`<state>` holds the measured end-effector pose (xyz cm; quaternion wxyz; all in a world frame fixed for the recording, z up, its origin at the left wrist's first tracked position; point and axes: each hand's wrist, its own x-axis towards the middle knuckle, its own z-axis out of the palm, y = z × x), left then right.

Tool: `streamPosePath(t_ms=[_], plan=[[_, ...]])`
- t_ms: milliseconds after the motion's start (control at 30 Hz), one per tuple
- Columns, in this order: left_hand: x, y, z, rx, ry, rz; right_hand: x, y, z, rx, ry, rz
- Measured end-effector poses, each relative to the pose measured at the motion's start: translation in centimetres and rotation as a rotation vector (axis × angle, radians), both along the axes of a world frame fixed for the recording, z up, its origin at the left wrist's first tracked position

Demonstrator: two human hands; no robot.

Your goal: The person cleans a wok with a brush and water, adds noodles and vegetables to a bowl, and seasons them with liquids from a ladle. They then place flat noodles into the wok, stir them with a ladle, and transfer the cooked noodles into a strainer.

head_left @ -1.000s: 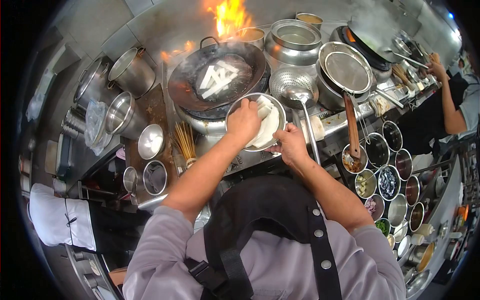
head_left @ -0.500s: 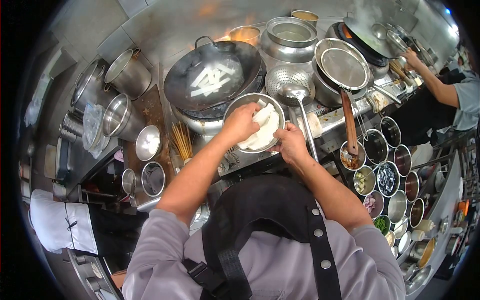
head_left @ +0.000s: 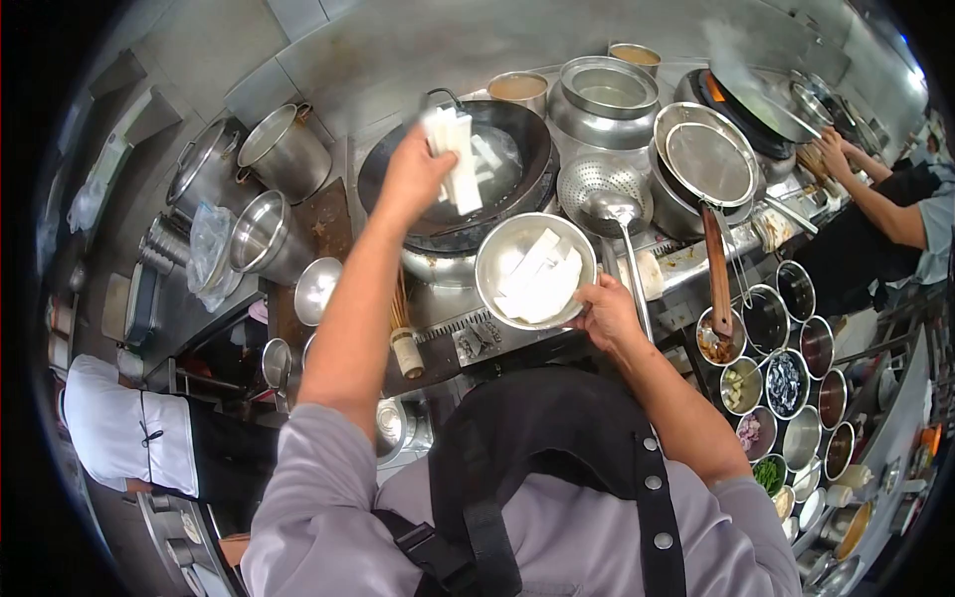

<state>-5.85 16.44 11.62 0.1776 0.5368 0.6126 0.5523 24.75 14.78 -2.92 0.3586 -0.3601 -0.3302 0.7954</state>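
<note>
My left hand (head_left: 410,184) is closed around a bunch of flat white strips (head_left: 461,169), held over the black wok (head_left: 522,134). More white strips (head_left: 485,152) lie in the wok, partly hidden behind the bunch. With my right hand (head_left: 610,313) I grip the right rim of a steel bowl (head_left: 488,271), just in front of the wok. Inside the bowl rests a pile of white strips (head_left: 539,289). To the right of the wok, a steel ladle (head_left: 609,206) sits on a perforated skimmer (head_left: 582,179).
A wooden-handled strainer (head_left: 711,164) lies across a pot at right, near several ingredient tins (head_left: 786,383). Tall pots (head_left: 288,154) stand at left. A bamboo brush (head_left: 406,348) leans by the stove. One person (head_left: 129,423) is at lower left, another (head_left: 885,214) works at right.
My left hand has lifted a bunch of white strips out of the bowl and moved up and left over the wok. My right hand still holds the bowl. The view has shifted slightly.
</note>
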Motion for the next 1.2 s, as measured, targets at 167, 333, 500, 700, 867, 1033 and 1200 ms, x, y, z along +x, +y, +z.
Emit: streamPosePath(t_ms=[167, 333, 500, 700, 867, 1033, 1200], plan=[[-6.5, 3.5, -2.3, -0.231, 0.541, 0.154, 0.8, -0.1, 0.5, -0.024, -0.012, -0.046], [-9.1, 5.9, -4.4, -0.349, 0.729, 0.214, 1.8, 0.0, 1.0, -0.016, 0.017, -0.084], [-9.3, 6.1, -4.0, -0.465, 0.853, 0.240, 1.9, -0.1, 1.1, 0.000, 0.016, -0.103], [-7.4, 6.9, -3.2, -0.390, 0.730, 0.291, 1.5, -0.3, 1.8, -0.009, -0.007, -0.132], [6.9, -0.4, -3.7, -0.344, 0.678, -0.236, 1.0, 0.2, 1.7, -0.014, -0.055, -0.118], [12.8, -2.0, -9.9, -0.449, 0.884, -0.114, -0.4, 0.1, 1.4, 0.089, -0.036, -0.124], [12.1, -2.5, -10.3, -0.401, 0.869, -0.106, -0.8, -0.1, 1.4, 0.066, -0.040, -0.074]])
